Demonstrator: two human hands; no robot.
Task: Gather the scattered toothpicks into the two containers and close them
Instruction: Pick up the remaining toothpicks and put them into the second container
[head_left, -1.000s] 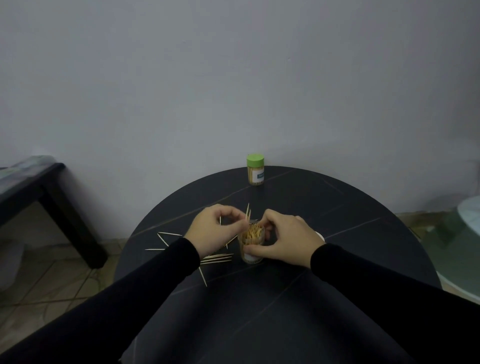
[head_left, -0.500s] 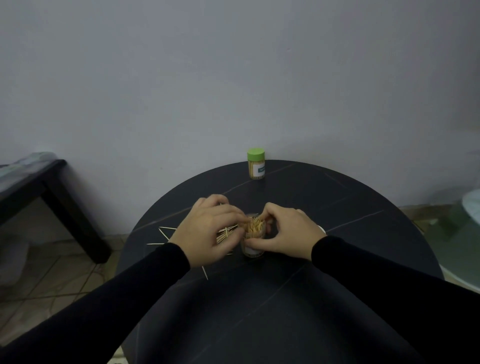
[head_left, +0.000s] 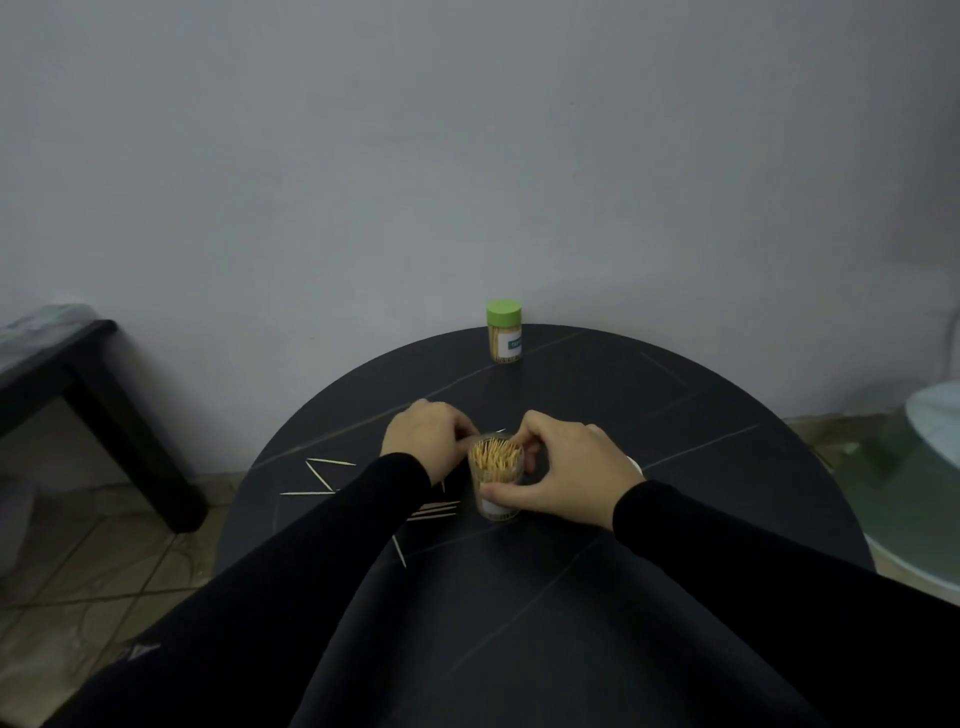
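right hand: the right hand (head_left: 563, 462) is curled round the open container (head_left: 496, 478), thumb low across its label, fingers over the far rim; it holds the container upright on the table.
left hand: the left hand (head_left: 426, 439) sits just left of the container's mouth, fingers bent toward the rim; whether it pinches any toothpicks there i cannot tell, as the fingertips are hidden.
open container: near the middle of the round black table (head_left: 675, 415), packed with upright toothpicks up to the rim, no lid on it.
loose toothpicks: several scattered toothpicks (head_left: 436, 509) lie on the table left of the container, partly under the left sleeve; a few more lie further left near the edge, one nearer the person.
second container: the green-lidded container (head_left: 504, 332) stands at the far edge, well apart from the hands, cap on and sticks inside.
done: one container looks filled and closed; the other is nearly full.
left: as i judge it, the last loose sticks must go in, then this container needs its lid, which i cannot clearly make out.
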